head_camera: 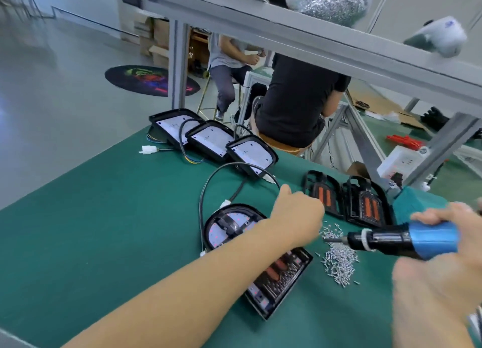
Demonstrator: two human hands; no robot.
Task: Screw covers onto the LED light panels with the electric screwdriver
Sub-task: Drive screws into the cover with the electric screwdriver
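Blurred at lower right, the right hand (440, 246) wraps its fingers round the blue-and-black electric screwdriver (396, 239), whose long axis runs across the frame, bit pointing left at the loose pile of small silver screws (339, 259). Above the pile, the left hand (297, 214) curls downward; whether it pinches a screw I cannot tell. At centre, the black covered LED panel (280, 274) awaits fastening; three open white-faced panels (211, 139) and two spare black covers with orange strips (347, 199) suggest most work remains.

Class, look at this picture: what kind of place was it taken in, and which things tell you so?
Most likely a factory assembly line for lamps. A green workbench mat carries a row of LED light panels, a pile of loose screws lies ready, and the right hand holds an electric screwdriver.
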